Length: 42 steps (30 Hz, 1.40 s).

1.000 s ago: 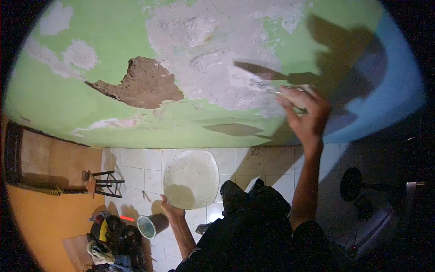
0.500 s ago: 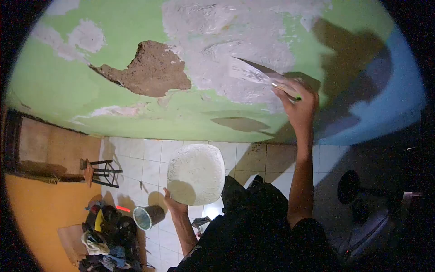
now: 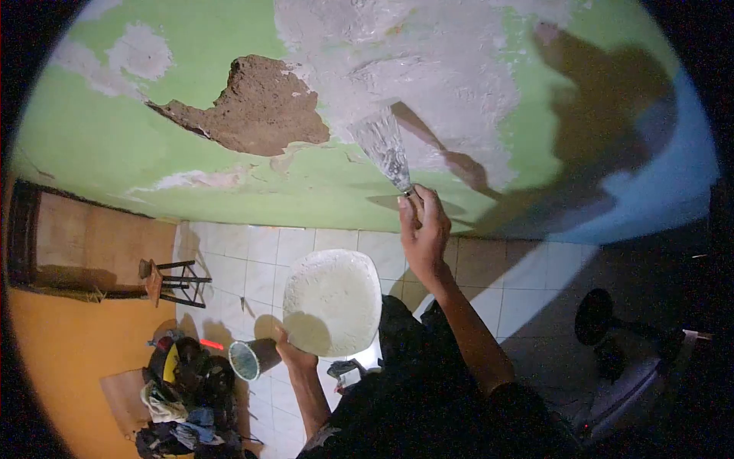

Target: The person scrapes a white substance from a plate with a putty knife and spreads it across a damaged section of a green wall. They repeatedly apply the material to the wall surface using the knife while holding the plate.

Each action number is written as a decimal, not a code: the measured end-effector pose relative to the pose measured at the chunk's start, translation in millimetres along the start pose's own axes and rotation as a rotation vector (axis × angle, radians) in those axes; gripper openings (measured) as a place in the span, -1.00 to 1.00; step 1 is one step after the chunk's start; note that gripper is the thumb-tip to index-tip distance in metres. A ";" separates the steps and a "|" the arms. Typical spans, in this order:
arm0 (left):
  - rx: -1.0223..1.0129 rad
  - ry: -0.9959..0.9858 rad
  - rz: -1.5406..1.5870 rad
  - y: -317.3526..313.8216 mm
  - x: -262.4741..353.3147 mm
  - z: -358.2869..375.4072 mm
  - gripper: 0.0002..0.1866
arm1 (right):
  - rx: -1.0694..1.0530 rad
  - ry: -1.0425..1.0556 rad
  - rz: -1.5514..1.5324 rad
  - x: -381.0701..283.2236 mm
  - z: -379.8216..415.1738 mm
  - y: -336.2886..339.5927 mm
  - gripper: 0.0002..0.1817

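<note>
My right hand (image 3: 428,233) grips a putty knife (image 3: 384,149) by its handle. White filler is smeared over the blade, which points up and left, close in front of the wall. My left hand (image 3: 297,350) holds a pale square plate (image 3: 334,302) with rounded corners by its lower left edge; filler coats its surface and rim. The green wall (image 3: 199,46) carries a large whitish filler patch (image 3: 436,69). Left of that patch, a brown bare area (image 3: 267,107) shows where paint and plaster are gone.
A bucket (image 3: 246,359) stands on the tiled floor (image 3: 260,260) near my left hand. Farther left are a wooden stool (image 3: 157,283) and a heap of clothes and bags (image 3: 187,405). A dark fan (image 3: 595,317) stands at the right. Shadows fall across the wall.
My right hand has moved down and left, bringing the putty knife off the filler patch's middle toward its lower left edge, blade turned more upright. The plate stays in my left hand.
</note>
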State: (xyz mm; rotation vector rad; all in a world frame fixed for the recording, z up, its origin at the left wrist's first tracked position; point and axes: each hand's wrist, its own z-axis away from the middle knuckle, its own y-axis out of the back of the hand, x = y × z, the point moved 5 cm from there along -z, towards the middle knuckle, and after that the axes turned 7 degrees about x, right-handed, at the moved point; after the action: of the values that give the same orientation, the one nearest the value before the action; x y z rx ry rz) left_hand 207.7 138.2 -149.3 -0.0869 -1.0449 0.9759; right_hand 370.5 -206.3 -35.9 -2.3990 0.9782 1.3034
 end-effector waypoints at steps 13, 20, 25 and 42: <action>0.212 0.017 0.089 99.6 30.3 40.7 -0.30 | 0.229 0.132 -0.013 53.3 -8.8 -84.0 -0.68; 0.144 0.084 0.052 80.6 26.0 23.0 -0.31 | 0.201 0.153 -0.015 31.9 -5.2 -66.5 -0.67; 0.048 0.102 0.036 71.2 23.2 3.8 -0.31 | 0.227 0.255 0.032 32.3 -44.5 -67.0 -0.65; 0.040 0.077 0.016 56.5 32.5 -8.9 -0.32 | 0.186 0.203 0.067 32.4 -12.1 -39.2 -0.65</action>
State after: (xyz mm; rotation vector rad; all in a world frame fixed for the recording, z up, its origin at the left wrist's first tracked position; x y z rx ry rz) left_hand 183.1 198.3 -159.3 -0.0992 -0.9546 1.0005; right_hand 416.5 -197.4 -59.2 -2.4052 1.1871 0.9545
